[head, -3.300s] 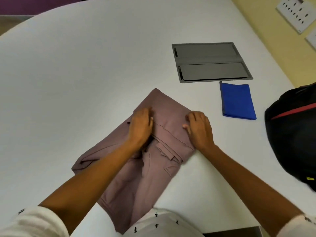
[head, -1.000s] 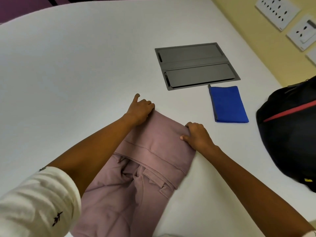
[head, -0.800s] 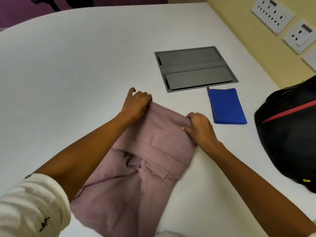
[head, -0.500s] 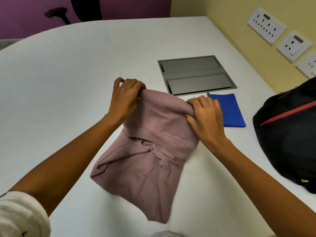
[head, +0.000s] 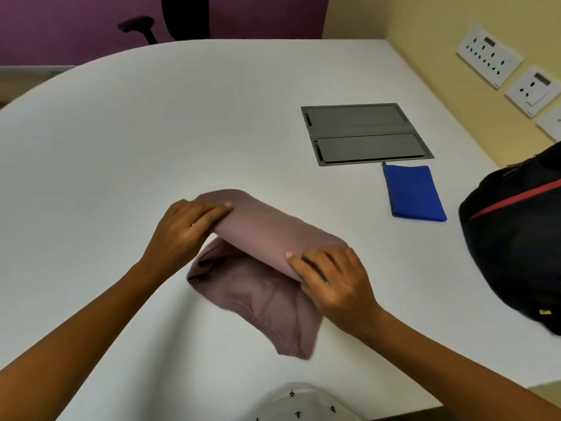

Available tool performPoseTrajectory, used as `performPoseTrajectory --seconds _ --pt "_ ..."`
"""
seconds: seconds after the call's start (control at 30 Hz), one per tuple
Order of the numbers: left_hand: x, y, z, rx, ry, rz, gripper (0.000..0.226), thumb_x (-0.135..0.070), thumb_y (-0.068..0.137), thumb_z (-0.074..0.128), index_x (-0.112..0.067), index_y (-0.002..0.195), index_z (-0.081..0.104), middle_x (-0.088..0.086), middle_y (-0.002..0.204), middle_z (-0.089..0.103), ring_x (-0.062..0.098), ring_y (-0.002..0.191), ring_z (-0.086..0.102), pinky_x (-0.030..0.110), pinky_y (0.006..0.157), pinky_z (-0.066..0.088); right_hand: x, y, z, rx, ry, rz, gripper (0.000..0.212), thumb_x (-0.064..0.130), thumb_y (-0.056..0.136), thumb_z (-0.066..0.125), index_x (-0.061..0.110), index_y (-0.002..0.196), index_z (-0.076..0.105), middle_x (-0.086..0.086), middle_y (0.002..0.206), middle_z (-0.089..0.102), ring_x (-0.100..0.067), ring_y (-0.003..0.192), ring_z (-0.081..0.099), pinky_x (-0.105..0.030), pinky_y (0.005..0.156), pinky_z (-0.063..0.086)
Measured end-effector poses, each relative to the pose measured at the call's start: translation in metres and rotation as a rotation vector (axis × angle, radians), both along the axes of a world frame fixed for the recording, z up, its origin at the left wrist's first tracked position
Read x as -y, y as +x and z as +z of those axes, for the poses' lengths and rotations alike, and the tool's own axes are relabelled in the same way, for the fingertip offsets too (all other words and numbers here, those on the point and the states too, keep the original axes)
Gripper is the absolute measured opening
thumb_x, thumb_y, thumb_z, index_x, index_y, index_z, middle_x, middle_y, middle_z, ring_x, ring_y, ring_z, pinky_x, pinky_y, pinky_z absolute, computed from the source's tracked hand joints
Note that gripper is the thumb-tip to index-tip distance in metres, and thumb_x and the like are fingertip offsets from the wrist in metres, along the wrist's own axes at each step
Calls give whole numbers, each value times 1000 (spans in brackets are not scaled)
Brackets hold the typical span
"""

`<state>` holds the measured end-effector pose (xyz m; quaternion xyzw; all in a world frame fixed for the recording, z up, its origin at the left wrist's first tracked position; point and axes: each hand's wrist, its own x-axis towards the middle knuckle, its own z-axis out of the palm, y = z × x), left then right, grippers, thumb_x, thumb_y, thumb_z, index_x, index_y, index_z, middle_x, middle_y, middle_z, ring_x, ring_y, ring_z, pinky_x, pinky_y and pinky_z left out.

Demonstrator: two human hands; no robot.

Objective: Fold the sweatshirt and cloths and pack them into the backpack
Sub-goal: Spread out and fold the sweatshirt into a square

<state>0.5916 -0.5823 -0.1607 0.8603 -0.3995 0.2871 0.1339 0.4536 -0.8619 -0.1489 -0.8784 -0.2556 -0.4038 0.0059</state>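
Mauve sweatshirt (head: 261, 238), soft matte knit, folded into a thick padded bundle with a rounded top fold, sits between the two hands near the middle of the table (head: 151, 132). A looser lower layer with a stitched hem spills out below the fingers toward the person. Left hand (head: 185, 232) grips the bundle's left end, fingers (head: 212, 212) curled along the fold, thumb tip on top. Right hand (head: 334, 284) grips the right end, thumb laid on the fabric, the other fingers bent round the edge. The fold looks lifted slightly off the lower layer; exact contact unclear. Table is smooth white with a curved far edge. Beyond the right fingers, well apart, lies a flat blue cloth (head: 414, 192), a folded rectangle with a fine nap. Just past it is a grey rectangular panel (head: 364, 133) set flush in the table, with two long flaps. Right of the right fingers is a black backpack (head: 516, 244), rounded, with a red stripe. White socket plates (head: 488, 56) on the yellow wall, dark chair (head: 170, 22) against the purple wall.
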Motion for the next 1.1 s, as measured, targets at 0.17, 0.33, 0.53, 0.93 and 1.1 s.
performPoseTrajectory --seconds 0.17,0.33,0.53,0.93,1.1 --pt "-28 -34 -30 -52 129 -67 31 -12 96 54 -8 125 63 13 107 66 31 91 60 37 81 40 -6 -25 -41 -92 -71 159 30 13 87 71 11 116 68 -7 95 69 -23 80 60 -33 67 48" --pt "-39 -61 -65 -146 163 -57 34 -7 93 54 -9 126 62 10 109 65 30 95 60 35 82 39 -11 -53 -78 -249 -102 294 30 10 88 68 10 118 67 -7 99 67 -22 83 59 -31 72 48" --pt "-42 -82 -87 -239 164 -11 38 -6 92 45 -10 125 63 8 107 64 29 95 59 34 80 39 -14 -70 -102 -321 -69 312 31 5 87 68 11 116 62 -6 98 66 -19 81 58 -27 69 45" --pt "23 -67 -44 -396 10 55 44 -26 92 40 -12 130 57 9 127 58 27 116 51 36 97 35 -55 -16 -46 -479 251 -143 42 26 98 44 8 135 54 -13 135 54 -30 125 49 -42 104 39" --pt "59 -43 -60 -478 196 147 58 -46 98 25 -24 152 23 1 161 16 20 148 9 42 120 7 -38 17 -61 -760 4 -391 60 56 100 21 33 154 11 -1 162 6 -32 148 1 -61 114 10"
